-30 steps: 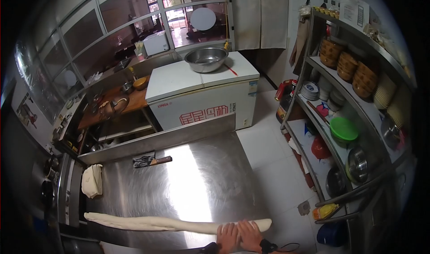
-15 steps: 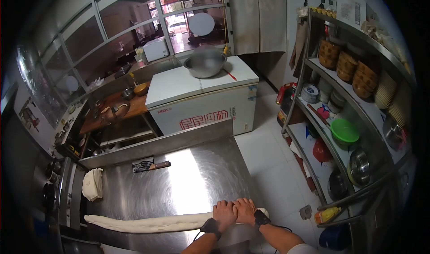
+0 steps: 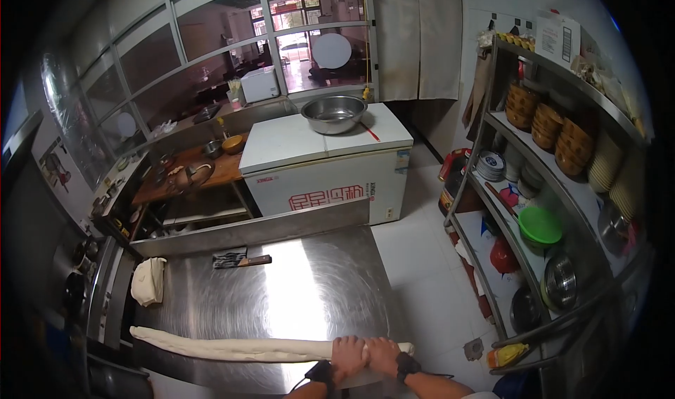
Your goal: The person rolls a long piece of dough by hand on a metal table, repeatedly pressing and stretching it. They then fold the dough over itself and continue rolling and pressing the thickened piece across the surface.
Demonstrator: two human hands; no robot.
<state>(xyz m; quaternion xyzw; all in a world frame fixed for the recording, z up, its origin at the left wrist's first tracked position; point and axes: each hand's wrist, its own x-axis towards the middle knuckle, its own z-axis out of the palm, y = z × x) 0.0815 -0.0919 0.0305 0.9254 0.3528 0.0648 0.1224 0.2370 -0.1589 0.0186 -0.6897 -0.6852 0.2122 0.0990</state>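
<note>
A long roll of pale dough (image 3: 239,349) lies across the near part of the steel table. Near the roll's right end, my left hand (image 3: 349,357) rests on top of it with the fingers curled over. Directly beside it, my right hand (image 3: 382,355) grips the same stretch of dough, the two hands touching. A short dough end shows to the right of my right hand. A folded block of dough (image 3: 148,281) sits at the table's left edge. The cleaver (image 3: 242,259) with a wooden handle lies farther back.
The steel table (image 3: 211,293) has a raised back edge. Behind it stands a white chest freezer (image 3: 330,174) with a metal bowl (image 3: 334,115) on top. A shelf rack (image 3: 534,132) with bowls and a green basin (image 3: 540,225) is on the right. A wooden table (image 3: 158,186) is back left.
Both hands have shifted slightly toward me and down in the view, still on the dough. The camera view has tilted up a little.
</note>
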